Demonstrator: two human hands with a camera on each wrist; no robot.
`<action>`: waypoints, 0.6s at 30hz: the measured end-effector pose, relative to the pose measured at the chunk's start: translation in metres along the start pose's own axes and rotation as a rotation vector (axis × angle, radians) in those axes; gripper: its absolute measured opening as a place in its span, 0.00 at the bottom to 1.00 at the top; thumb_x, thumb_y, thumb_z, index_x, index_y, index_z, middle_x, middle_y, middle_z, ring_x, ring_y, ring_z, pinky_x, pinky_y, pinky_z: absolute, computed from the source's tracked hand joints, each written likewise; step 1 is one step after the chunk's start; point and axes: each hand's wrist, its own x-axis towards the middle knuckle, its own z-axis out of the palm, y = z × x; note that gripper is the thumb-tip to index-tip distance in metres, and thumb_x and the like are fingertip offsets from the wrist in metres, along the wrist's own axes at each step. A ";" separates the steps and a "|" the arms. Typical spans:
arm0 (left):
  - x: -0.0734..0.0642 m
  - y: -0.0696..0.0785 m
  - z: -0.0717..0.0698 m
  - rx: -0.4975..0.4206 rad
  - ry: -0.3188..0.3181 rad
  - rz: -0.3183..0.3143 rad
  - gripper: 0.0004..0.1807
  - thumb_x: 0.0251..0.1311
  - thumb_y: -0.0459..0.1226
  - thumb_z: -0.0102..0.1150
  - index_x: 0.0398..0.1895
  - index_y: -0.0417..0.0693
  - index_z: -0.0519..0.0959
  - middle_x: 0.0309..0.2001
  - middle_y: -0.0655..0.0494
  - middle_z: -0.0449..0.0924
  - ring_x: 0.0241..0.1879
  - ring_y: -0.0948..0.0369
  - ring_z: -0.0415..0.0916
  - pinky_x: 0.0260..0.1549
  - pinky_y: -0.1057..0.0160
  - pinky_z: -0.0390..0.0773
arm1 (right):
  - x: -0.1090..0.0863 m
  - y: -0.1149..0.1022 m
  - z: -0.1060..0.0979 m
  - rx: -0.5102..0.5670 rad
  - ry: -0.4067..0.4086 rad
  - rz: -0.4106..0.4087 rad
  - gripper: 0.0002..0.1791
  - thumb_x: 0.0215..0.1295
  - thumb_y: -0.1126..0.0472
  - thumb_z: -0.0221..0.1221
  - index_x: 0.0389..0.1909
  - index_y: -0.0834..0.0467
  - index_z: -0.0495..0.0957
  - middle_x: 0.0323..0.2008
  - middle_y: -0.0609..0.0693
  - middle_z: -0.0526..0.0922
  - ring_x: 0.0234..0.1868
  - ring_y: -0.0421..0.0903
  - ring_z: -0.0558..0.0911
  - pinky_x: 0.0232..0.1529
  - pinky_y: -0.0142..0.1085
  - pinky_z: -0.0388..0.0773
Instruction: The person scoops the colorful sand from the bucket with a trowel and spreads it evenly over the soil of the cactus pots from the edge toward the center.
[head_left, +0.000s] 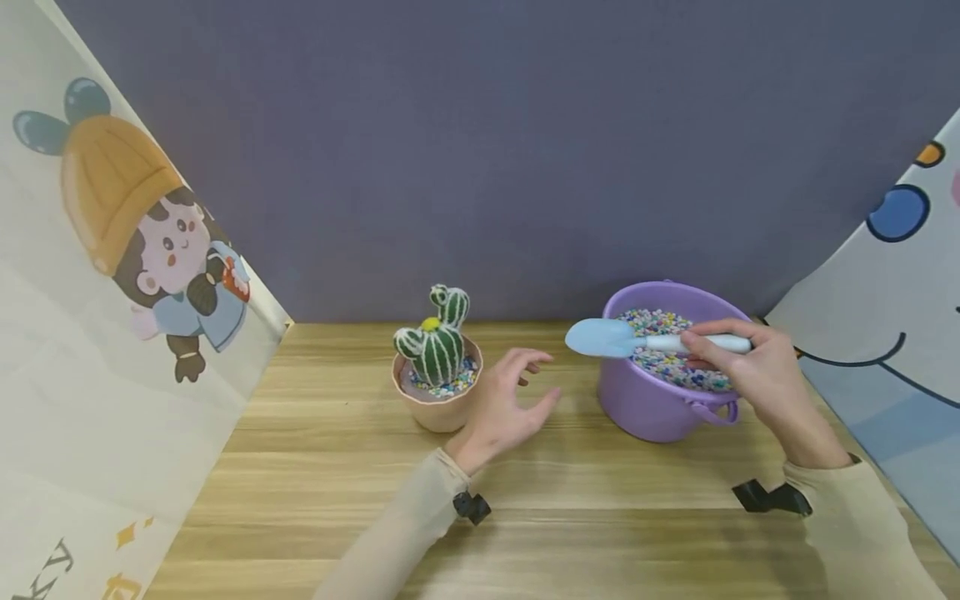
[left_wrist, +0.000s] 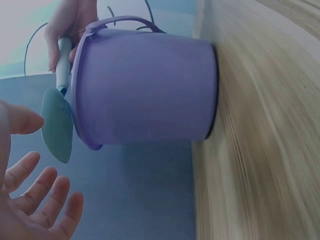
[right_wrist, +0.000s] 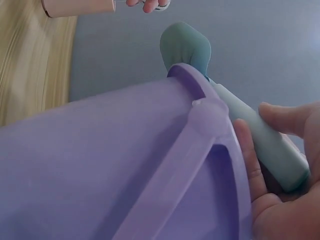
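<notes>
My right hand (head_left: 776, 387) grips the pale handle of a light blue trowel (head_left: 600, 337) over the purple bucket (head_left: 648, 408). The trowel's blade points left, past the bucket's rim. Small multicoloured beads (head_left: 667, 367) lie inside the bucket. Between bucket and potted cactus, my left hand (head_left: 506, 408) hovers with spread, slightly bent fingers, holding nothing. In the left wrist view, its fingers are close to the trowel (left_wrist: 57, 122) but apart from it. The right wrist view shows my thumb and fingers around the trowel's handle (right_wrist: 262, 137), beside the bucket's rim.
A green knitted cactus (head_left: 437, 354) with a yellow flower stands in a beige pot (head_left: 431, 412), with beads around its base. The wooden table (head_left: 570, 517) meets a grey-blue backdrop (head_left: 480, 167). Cartoon-printed sheets (head_left: 67, 333) flank both sides. The bucket's handle (head_left: 716, 412) hangs at its front.
</notes>
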 end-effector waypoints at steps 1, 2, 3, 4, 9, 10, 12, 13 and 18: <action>0.001 0.000 0.002 -0.006 -0.004 -0.001 0.25 0.63 0.40 0.71 0.63 0.45 0.79 0.58 0.47 0.83 0.55 0.53 0.82 0.51 0.54 0.88 | 0.000 0.001 0.000 0.008 0.003 0.000 0.07 0.70 0.62 0.70 0.46 0.55 0.90 0.39 0.35 0.90 0.31 0.38 0.92 0.37 0.27 0.88; 0.001 0.001 0.003 -0.013 -0.008 -0.004 0.25 0.63 0.40 0.71 0.63 0.44 0.79 0.58 0.47 0.83 0.55 0.52 0.82 0.52 0.54 0.88 | 0.000 0.001 -0.001 0.004 0.006 0.000 0.06 0.71 0.62 0.70 0.46 0.54 0.91 0.38 0.34 0.90 0.31 0.38 0.92 0.37 0.26 0.88; 0.002 0.001 0.005 -0.019 -0.012 -0.008 0.25 0.64 0.40 0.71 0.63 0.44 0.79 0.59 0.48 0.83 0.55 0.52 0.82 0.52 0.54 0.88 | 0.000 0.002 -0.001 -0.004 0.011 0.000 0.06 0.71 0.62 0.70 0.46 0.54 0.91 0.38 0.34 0.90 0.31 0.38 0.92 0.37 0.26 0.88; 0.003 0.001 0.007 -0.028 -0.017 -0.010 0.25 0.64 0.40 0.71 0.63 0.44 0.79 0.59 0.48 0.83 0.55 0.51 0.82 0.52 0.53 0.88 | 0.000 0.002 -0.002 -0.002 0.016 0.002 0.06 0.71 0.62 0.70 0.46 0.54 0.91 0.38 0.34 0.90 0.31 0.37 0.91 0.37 0.26 0.88; 0.006 0.002 0.015 -0.044 -0.026 -0.021 0.25 0.64 0.40 0.70 0.63 0.43 0.79 0.59 0.46 0.82 0.55 0.51 0.81 0.53 0.52 0.87 | -0.002 0.004 -0.006 -0.012 0.028 0.013 0.06 0.71 0.61 0.70 0.45 0.52 0.91 0.37 0.33 0.90 0.31 0.36 0.91 0.36 0.26 0.88; 0.007 0.001 0.016 -0.043 -0.025 -0.022 0.25 0.64 0.40 0.70 0.64 0.44 0.79 0.59 0.46 0.82 0.55 0.51 0.81 0.52 0.52 0.87 | -0.002 0.005 -0.006 0.011 0.031 0.015 0.05 0.70 0.61 0.70 0.44 0.52 0.91 0.37 0.34 0.90 0.30 0.37 0.91 0.36 0.27 0.88; 0.009 0.001 0.020 -0.032 -0.024 -0.022 0.25 0.64 0.40 0.70 0.64 0.45 0.79 0.59 0.46 0.83 0.54 0.54 0.80 0.52 0.54 0.87 | -0.002 0.007 -0.007 0.059 0.040 0.009 0.05 0.70 0.62 0.70 0.43 0.52 0.91 0.35 0.36 0.91 0.29 0.37 0.91 0.35 0.27 0.88; 0.010 0.002 0.021 -0.026 -0.025 -0.023 0.25 0.64 0.41 0.70 0.64 0.46 0.79 0.59 0.47 0.83 0.54 0.55 0.80 0.52 0.55 0.87 | -0.002 0.008 -0.008 0.091 0.041 0.004 0.04 0.70 0.63 0.71 0.42 0.53 0.92 0.35 0.37 0.91 0.29 0.37 0.91 0.35 0.28 0.88; 0.016 0.003 0.030 0.003 -0.053 -0.045 0.27 0.66 0.44 0.70 0.66 0.51 0.78 0.61 0.53 0.81 0.56 0.58 0.80 0.53 0.60 0.86 | -0.004 0.010 -0.012 0.140 0.055 -0.016 0.05 0.69 0.66 0.70 0.42 0.54 0.92 0.35 0.37 0.92 0.29 0.37 0.91 0.36 0.26 0.88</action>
